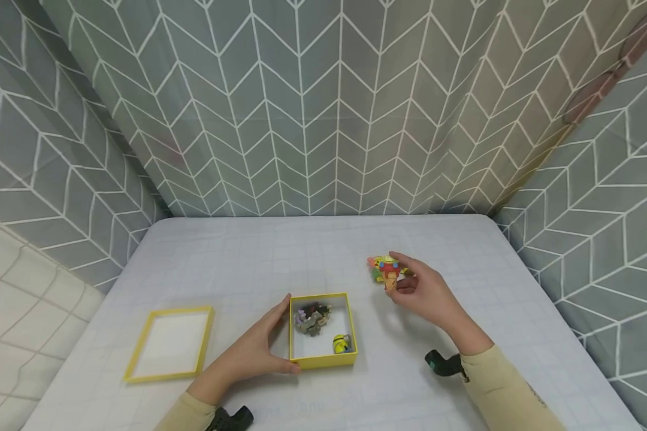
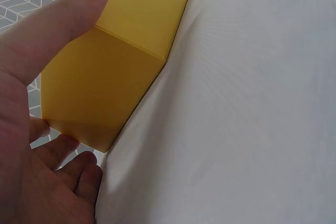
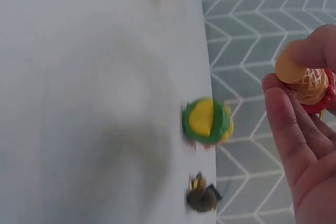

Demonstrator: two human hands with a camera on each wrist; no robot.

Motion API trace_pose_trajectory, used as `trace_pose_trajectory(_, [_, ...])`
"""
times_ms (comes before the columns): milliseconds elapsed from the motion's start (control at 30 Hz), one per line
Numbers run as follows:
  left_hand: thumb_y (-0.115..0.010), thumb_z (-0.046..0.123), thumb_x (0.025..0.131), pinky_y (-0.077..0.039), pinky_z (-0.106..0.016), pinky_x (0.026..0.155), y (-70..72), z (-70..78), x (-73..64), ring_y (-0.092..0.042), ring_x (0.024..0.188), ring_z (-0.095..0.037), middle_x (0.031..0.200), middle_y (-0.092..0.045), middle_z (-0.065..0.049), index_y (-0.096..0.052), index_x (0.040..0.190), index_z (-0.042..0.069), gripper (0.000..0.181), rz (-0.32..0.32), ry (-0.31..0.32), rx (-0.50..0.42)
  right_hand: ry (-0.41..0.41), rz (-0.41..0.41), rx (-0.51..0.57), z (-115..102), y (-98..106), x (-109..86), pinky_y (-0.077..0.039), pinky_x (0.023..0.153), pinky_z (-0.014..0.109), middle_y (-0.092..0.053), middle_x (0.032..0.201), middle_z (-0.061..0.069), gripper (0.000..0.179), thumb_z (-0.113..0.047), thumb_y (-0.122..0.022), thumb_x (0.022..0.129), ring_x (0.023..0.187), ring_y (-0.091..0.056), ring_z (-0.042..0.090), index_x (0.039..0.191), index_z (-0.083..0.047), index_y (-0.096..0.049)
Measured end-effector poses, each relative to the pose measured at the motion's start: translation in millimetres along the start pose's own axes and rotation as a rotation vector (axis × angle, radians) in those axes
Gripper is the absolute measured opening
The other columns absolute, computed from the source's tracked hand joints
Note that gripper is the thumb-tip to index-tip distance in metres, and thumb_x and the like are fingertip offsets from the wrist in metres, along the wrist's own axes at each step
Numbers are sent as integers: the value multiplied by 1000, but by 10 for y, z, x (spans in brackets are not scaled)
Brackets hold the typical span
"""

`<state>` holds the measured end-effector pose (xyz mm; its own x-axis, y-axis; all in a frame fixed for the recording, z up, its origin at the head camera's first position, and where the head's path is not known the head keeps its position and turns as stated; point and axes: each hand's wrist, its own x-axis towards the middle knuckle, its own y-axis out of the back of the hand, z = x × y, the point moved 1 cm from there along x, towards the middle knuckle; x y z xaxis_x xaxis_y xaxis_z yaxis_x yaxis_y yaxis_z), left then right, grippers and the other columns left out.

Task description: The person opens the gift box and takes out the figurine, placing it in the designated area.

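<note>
My right hand (image 1: pixel 423 292) pinches an ice-cream-cone toy figure (image 1: pixel 390 276) between thumb and fingers, above the table right of the box. Its waffle cone (image 3: pixel 313 85) and red upper part show in the right wrist view. Behind it stands a green and yellow toy figure (image 3: pixel 206 121), with a small dark figure (image 3: pixel 202 199) beside it. My left hand (image 1: pixel 250 350) grips the yellow box (image 1: pixel 326 361) at its left side, thumb on the front wall and fingers along the far end. Inside lie several grey and dark toy figures (image 1: pixel 311 319) in a cluster, plus a yellow minion figure (image 1: pixel 341 343).
A yellow-rimmed box lid (image 1: pixel 208 341) with a white inside lies on the table left of my left hand. The table (image 1: pixel 259 251) has a white cloth. Patterned grey curtains (image 1: pixel 323 120) hang behind it and along the right.
</note>
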<state>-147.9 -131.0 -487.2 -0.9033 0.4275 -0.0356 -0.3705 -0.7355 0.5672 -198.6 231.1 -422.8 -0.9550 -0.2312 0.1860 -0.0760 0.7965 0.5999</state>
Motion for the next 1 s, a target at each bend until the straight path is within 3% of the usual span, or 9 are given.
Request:
trace_pose_trajectory(667, [-95,50,53,-17,-42,118,12,-20,4,-18,146,-15,161,-18,7,-12,161,20,139,-2,-14,-10,-128,55,-108,359,526,3,-58,73,26,-49,127,15,80,-5,-77,83,97,-67,28,152,-11,-37])
trace_pose_trajectory(1000, [-95,52,52,-18,-43,117,14,-24,4,-18,146,-16,161,-18,7,-11,160,24,139,-3,4,0,-158,31,-162,606,692,38,-58,80,37,-55,129,19,79,-12,-79,84,101,-66,31,152,-10,-39])
